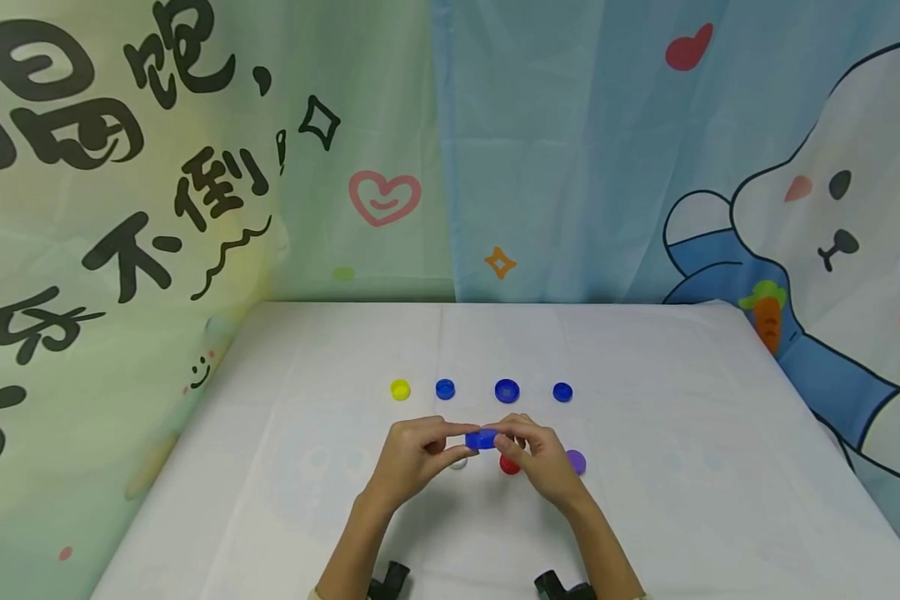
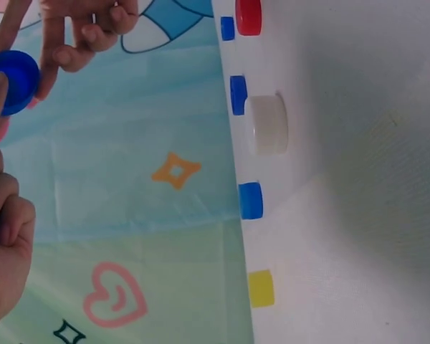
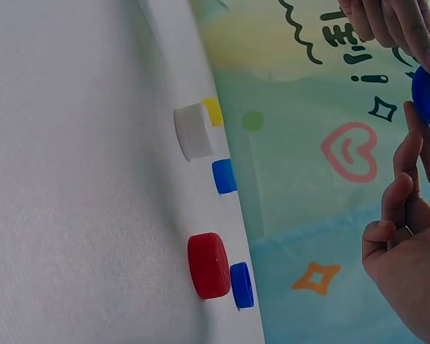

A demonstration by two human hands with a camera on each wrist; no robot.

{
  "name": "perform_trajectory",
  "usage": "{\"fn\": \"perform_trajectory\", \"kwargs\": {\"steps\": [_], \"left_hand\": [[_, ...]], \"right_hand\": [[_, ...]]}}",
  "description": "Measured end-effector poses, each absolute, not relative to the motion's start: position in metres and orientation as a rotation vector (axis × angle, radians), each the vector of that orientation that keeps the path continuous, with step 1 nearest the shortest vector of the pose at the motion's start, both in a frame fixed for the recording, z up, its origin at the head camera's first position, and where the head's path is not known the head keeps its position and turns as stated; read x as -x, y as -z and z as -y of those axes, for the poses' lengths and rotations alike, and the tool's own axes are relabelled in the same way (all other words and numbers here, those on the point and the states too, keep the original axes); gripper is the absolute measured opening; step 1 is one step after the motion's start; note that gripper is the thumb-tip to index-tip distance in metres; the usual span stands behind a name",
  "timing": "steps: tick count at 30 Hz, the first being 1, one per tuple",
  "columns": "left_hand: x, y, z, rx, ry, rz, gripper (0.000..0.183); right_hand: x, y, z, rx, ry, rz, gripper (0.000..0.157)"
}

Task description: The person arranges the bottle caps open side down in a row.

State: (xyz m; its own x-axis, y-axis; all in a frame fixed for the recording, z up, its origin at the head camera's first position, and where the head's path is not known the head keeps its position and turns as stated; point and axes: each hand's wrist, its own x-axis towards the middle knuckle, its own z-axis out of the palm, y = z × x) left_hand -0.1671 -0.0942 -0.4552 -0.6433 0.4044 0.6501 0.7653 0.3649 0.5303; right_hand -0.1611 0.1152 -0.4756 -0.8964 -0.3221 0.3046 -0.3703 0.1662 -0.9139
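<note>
A blue bottle cap point(image 1: 481, 439) is held above the table between both hands. My left hand point(image 1: 418, 454) pinches its left side with thumb and index finger. On the right side, the thumb and fingers of my right hand point(image 1: 536, 458) grip it too. The left wrist view shows the cap's round, hollow-looking face point(image 2: 20, 80). Below the hands lie a white cap point(image 1: 459, 463), partly hidden by the left hand, a red cap point(image 1: 509, 466) and a purple cap point(image 1: 576, 462), both partly behind the right hand.
Farther back, a row holds a yellow cap point(image 1: 400, 389), a blue cap point(image 1: 445, 389), a larger blue cap point(image 1: 507, 391) and another blue cap point(image 1: 562, 392). All stand on a white-covered table point(image 1: 285, 500). A printed curtain point(image 1: 555, 150) hangs behind it.
</note>
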Motion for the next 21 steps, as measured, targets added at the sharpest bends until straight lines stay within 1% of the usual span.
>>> {"fn": "perform_trajectory", "kwargs": {"steps": [4, 6, 9, 16, 21], "left_hand": [[0.167, 0.457, 0.095, 0.964, 1.233, 2.276, 0.041], [0.166, 0.457, 0.096, 0.922, 1.255, 2.301, 0.044], [0.165, 0.458, 0.096, 0.876, 1.287, 2.32, 0.042], [0.166, 0.462, 0.102, 0.817, 1.313, 2.331, 0.036], [0.17, 0.462, 0.119, 0.81, 1.316, 2.355, 0.036]], "right_hand": [[0.161, 0.476, -0.115, -0.707, -1.829, 2.341, 0.02], [0.161, 0.476, -0.114, -0.713, -1.817, 2.317, 0.022], [0.16, 0.472, -0.112, -0.714, -1.813, 2.272, 0.027], [0.154, 0.446, -0.1, -0.727, -1.702, 2.263, 0.031], [0.167, 0.462, -0.088, -0.728, -1.561, 2.314, 0.035]]}}
